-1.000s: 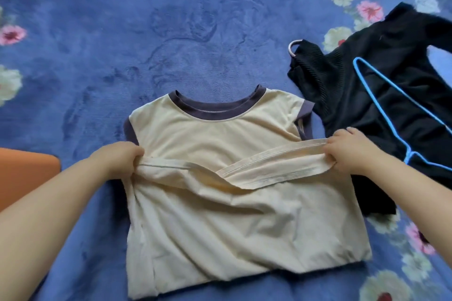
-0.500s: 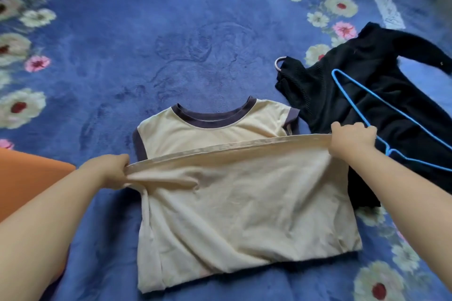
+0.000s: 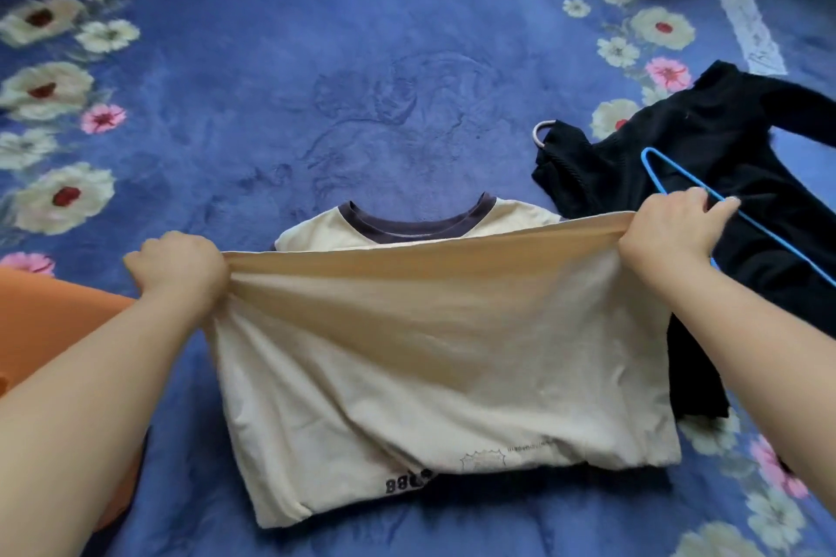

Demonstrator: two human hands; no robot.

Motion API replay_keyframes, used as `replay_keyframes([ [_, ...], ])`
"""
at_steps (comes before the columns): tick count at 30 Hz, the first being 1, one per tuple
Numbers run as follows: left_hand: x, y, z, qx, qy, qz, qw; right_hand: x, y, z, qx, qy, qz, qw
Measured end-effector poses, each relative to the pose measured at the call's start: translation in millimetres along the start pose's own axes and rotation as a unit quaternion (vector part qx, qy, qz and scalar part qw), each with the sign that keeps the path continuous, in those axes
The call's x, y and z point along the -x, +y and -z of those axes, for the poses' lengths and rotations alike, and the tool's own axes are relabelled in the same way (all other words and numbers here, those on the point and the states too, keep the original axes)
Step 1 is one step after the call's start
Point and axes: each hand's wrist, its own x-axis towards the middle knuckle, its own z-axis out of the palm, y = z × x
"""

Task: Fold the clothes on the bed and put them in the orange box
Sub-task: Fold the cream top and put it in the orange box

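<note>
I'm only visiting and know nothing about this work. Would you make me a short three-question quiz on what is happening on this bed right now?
1. True or false: the left hand and the right hand each grip an end of the cream T-shirt's lifted edge.
2. Multiple choice: what lies on the black garment? A) a blue hanger B) a red belt C) a white sock
3. Fill in: the orange box sits at the ____ edge of the view.

Key: 1 true; 2 A; 3 left.
</note>
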Motion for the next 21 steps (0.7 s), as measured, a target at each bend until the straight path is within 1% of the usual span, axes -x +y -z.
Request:
replay_keyframes([
  [2, -12, 1, 12, -0.01, 0.009, -0.005, 1.0, -14, -6, 12, -0.002, 0.0, -0.002, 1.0],
  [7, -37, 15, 21, -0.015, 0.013, -0.018, 1.0, -44, -37, 17, -0.051, -0.042, 0.008, 0.998],
  [11, -57, 30, 9, 0.02, 0.016, -0.027, 0.999, -68, -63, 4, -0.088, -0.057, 0.0, 0.994],
  [14, -65, 32, -2, 0.085, 0.016, -0.008, 0.996, -74, -73, -5, -0.151, -0.069, -0.003, 0.986],
  [16, -66, 35, -11, 0.173, 0.006, 0.022, 0.985, -76, -76, -13, -0.241, -0.079, 0.008, 0.967],
  [18, -62, 39, -23, 0.279, -0.007, 0.066, 0.958, -75, -74, -18, -0.366, -0.071, 0.002, 0.928],
  [19, -58, 41, -31, 0.321, -0.013, 0.085, 0.943, -73, -70, -22, -0.421, -0.059, -0.007, 0.905],
  [21, -45, 44, -47, 0.374, -0.002, 0.114, 0.921, -63, -61, -29, -0.511, -0.001, -0.022, 0.859],
])
